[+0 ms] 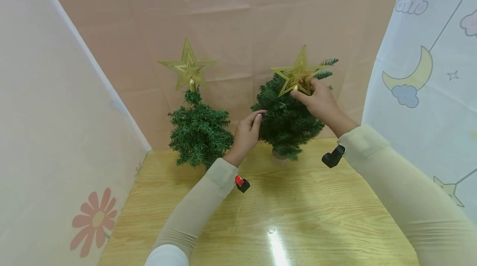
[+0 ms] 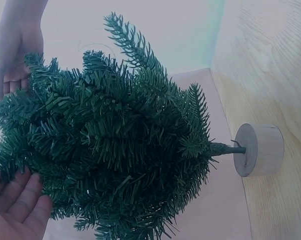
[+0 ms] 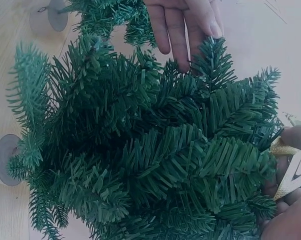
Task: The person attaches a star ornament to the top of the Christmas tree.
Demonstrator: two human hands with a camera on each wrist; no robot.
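Note:
My right hand (image 1: 323,101) grips a gold star tree topper (image 1: 302,65) by its lower part, over the top of the right-hand artificial Christmas tree (image 1: 285,123). Part of the star shows between thumb and fingers in the right wrist view. Relaxed fingers of my left hand (image 1: 246,134) touch the left side of this tree's branches. They lie against the needles in the left wrist view too. A short pale round base (image 2: 265,150) carries the tree's stem upright on the table. Needles and the star hide the treetop.
To the left stands a second small tree (image 1: 199,133) with a gold star (image 1: 187,67) upright on its top. Both trees stand on a wood-grain table (image 1: 305,200), near a pinkish back cloth (image 1: 238,22). Printed white cloths (image 1: 410,71) hang at the sides.

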